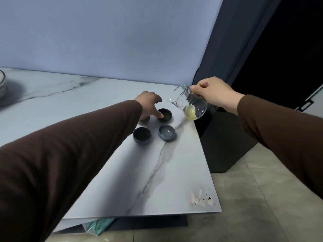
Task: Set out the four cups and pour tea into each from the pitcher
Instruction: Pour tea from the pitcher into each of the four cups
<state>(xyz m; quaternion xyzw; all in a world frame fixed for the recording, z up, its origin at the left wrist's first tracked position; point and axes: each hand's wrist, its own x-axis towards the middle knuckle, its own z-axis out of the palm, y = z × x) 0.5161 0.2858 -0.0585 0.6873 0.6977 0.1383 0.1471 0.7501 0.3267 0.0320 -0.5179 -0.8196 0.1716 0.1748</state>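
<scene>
On the marble table (pixel 108 172), right hand (pixel 212 92) grips the tilted pitcher (pixel 189 103) while left hand (pixel 148 105), fingers loosely spread, touches a dark cup (pixel 165 114); pouring looks barely begun

Cups visible: three for certain. Two dark cups, one far (pixel 165 114) and one near left (pixel 142 135); one pale blue-grey cup (pixel 167 132), near right. A possible fourth sits under the left hand (pixel 148 105); too hidden to count.

Pitchers: one, clear glass pitcher (pixel 189 103), right of the cups.

Hands: two, left and right hand (pixel 212 94). Brown sleeves: two.

Marble table (pixel 87 105): one. One partly seen bowl (pixel 2 81) at far left edge.
</scene>
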